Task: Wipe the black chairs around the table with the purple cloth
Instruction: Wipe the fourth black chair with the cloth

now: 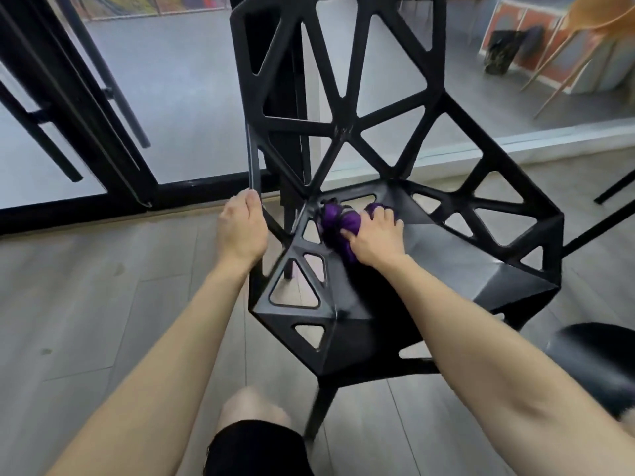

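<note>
A black chair (457, 255) with triangular cut-outs in its seat and back fills the middle of the head view. My left hand (242, 230) grips the left edge of the chair's frame where the back meets the seat. A bunched purple cloth (338, 223) lies at the rear of the seat. My right hand (374, 237) presses down on it, its fingers curled over the cloth.
Black-framed glass doors (86, 108) stand at the left, with a grey floor beyond. An orange chair (584, 39) and a dark bag (500, 51) are at the far right. Another black seat (598, 359) shows at the lower right. Thin black legs (615, 187) cross the right edge.
</note>
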